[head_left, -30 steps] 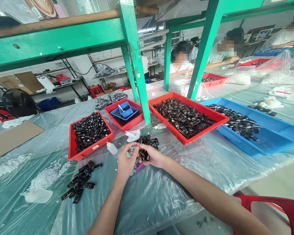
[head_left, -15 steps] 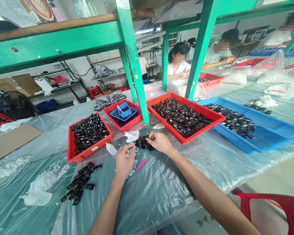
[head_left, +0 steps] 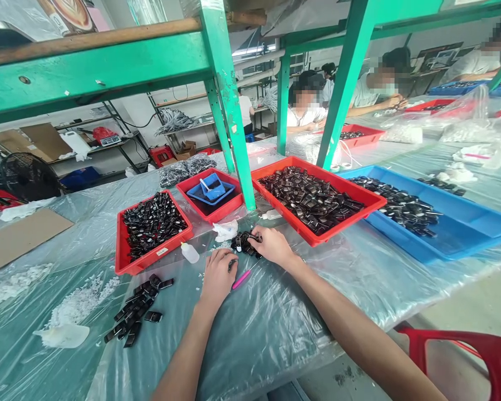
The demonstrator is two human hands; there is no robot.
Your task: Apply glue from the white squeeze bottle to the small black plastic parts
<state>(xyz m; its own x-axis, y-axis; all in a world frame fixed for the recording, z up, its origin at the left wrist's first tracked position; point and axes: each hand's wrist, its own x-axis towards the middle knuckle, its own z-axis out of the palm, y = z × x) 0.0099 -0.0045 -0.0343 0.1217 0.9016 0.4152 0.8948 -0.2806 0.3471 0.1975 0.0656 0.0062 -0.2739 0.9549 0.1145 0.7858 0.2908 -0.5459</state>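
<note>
My right hand [head_left: 272,245] rests on a small heap of black glossy parts [head_left: 241,243] on the plastic-covered table, its fingers pinched round one of them. My left hand [head_left: 217,277] lies just in front of that heap, fingers curled with a dark part at their tips. A pink pen-like tool [head_left: 241,278] lies on the sheet between my hands. A second scatter of black parts [head_left: 136,309] lies to the left of my left forearm.
Red trays [head_left: 123,259] [head_left: 317,239] full of black parts flank a green post [head_left: 229,111]; a blue tray [head_left: 463,245] sits right. A small white bottle [head_left: 189,253], white scraps [head_left: 77,303] and a red chair [head_left: 476,348] are nearby. Other people work at the far benches.
My right hand left my left hand and reached forward onto the heap of black parts. My left hand stayed close to the table and has curled its fingers inward.
</note>
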